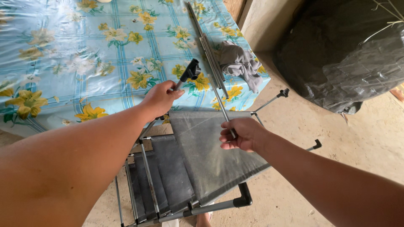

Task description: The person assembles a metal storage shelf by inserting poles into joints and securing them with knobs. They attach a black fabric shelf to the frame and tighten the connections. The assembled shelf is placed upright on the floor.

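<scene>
This looks like a plain room or shed of a modest home, used for household chores. A table (pixel 63 63) fills the view from nine to twelve o'clock, covered by a glossy light-blue plastic cloth printed with yellow flowers, the kind laid in a home. A crumpled grey cloth (pixel 240 63) lies on it at about one o'clock. The bare, dusty concrete floor (pixel 349 138) spreads from three to five o'clock, unpainted and rough. A bulky black plastic sack (pixel 345 54) stands at two o'clock against a raw grey wall (pixel 265 21). At six o'clock stands a grey fabric-shelved rack of thin metal tubes (pixel 198 159), a domestic storage piece.
</scene>
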